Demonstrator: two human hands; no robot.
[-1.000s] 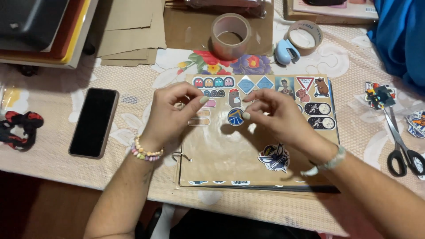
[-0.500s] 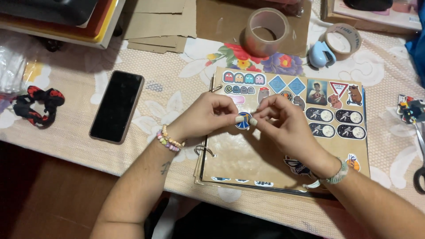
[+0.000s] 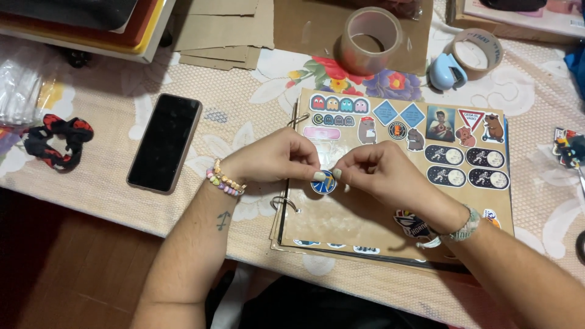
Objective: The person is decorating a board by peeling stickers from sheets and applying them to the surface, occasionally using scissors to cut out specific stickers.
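Note:
A ring-bound album page (image 3: 365, 213) of brown card, dotted with several stickers, lies open in front of me. My left hand (image 3: 274, 159) and my right hand (image 3: 381, 173) meet over its left half. Both pinch a small round blue sticker (image 3: 323, 183) between thumb and fingertips, just above the page. A beaded bracelet circles my left wrist and a pale woven band my right. Whether the sticker touches the page cannot be told.
A black phone (image 3: 164, 142) lies left of the album, a red-and-black scrunchie (image 3: 56, 141) further left. Two tape rolls (image 3: 370, 33) (image 3: 478, 50) and a blue dispenser (image 3: 446, 72) sit at the back. Cardboard pieces (image 3: 222, 30) lie behind. The table edge runs near me.
The camera view has shifted, so the album sits further right. Both hands stay pinched on the round sticker, now lower on the page's left half.

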